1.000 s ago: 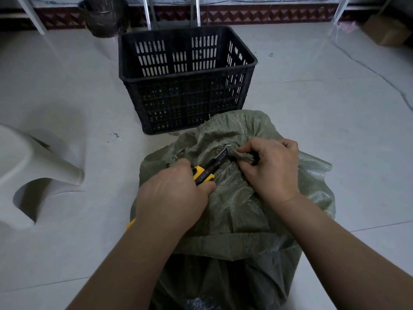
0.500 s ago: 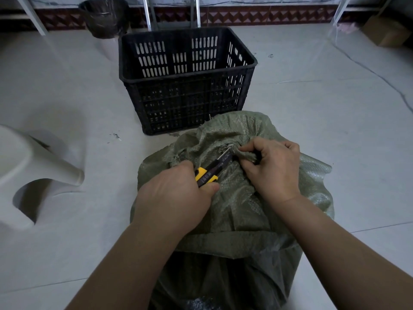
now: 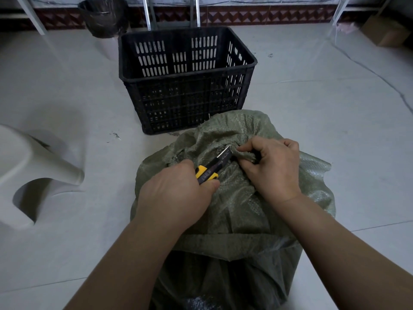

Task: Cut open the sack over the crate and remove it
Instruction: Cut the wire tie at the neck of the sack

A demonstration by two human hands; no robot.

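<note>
A green woven sack point(image 3: 234, 211) stands tied shut on the floor just below me. My left hand point(image 3: 176, 195) grips a yellow and black utility knife point(image 3: 212, 167), whose blade tip lies against the bunched neck of the sack. My right hand point(image 3: 270, 168) pinches that gathered neck point(image 3: 245, 155) beside the blade. An open-topped black slotted plastic crate point(image 3: 187, 79) stands on the floor right behind the sack. What is inside the sack is hidden.
A white plastic stool point(image 3: 33, 173) lies at the left. A black-lined bin point(image 3: 104, 16) stands by the far wall, with metal legs point(image 3: 149, 12) behind the crate. A cardboard box point(image 3: 384, 32) sits at the far right. Pale floor surrounds the sack.
The knife blade has slid slightly toward the sack's neck. My right hand keeps its pinch on the gathered cloth.
</note>
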